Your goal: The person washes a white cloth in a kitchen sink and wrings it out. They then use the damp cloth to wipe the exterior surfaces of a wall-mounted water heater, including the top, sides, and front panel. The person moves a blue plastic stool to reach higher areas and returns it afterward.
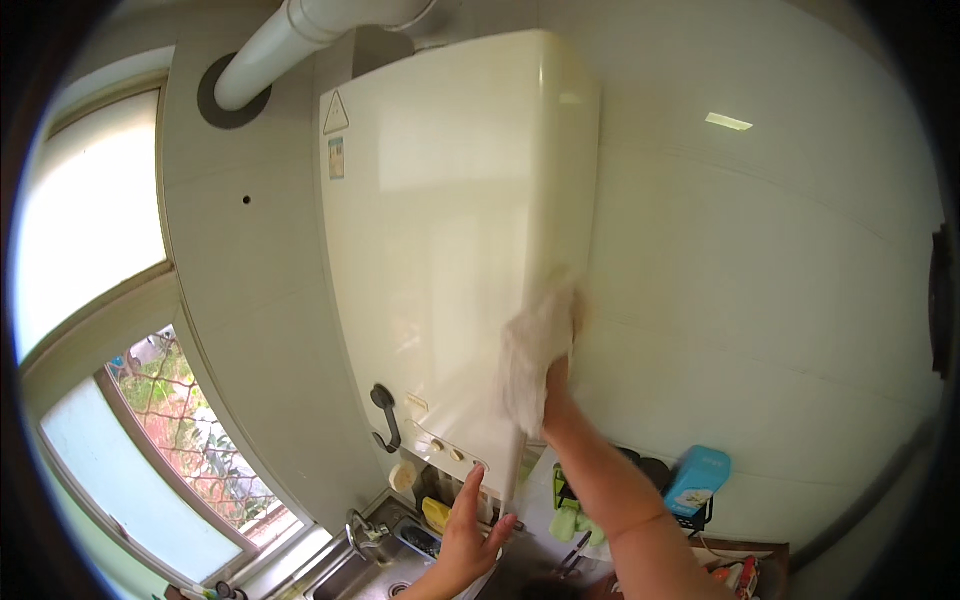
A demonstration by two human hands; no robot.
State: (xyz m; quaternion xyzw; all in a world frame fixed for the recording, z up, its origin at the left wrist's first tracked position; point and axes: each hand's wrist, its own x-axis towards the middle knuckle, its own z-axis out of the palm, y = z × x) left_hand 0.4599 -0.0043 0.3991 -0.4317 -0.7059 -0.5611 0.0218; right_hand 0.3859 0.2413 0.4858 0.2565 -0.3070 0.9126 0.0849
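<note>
A cream wall-mounted water heater point(435, 240) fills the middle of my view. My right hand point(556, 386) presses a pale cloth point(534, 352) against the heater's lower right edge. Motion blurs the cloth, and it hides most of that hand's fingers. Below the heater's lower edge, near its control knobs point(447, 450), is my left hand point(471, 532). Its fingers are extended, the thumb stands apart, and nothing is held in it. Whether its fingertip touches the heater's lower edge, I cannot tell. A dark hook point(385, 420) is fixed on the heater's lower left corner.
A white flue pipe point(270, 60) runs from above the heater into the left wall. Below are a steel sink point(337, 577) with a faucet point(363, 531), a yellow item point(436, 515), a green cloth point(570, 524) and a blue package point(699, 480). A window point(180, 420) is at left.
</note>
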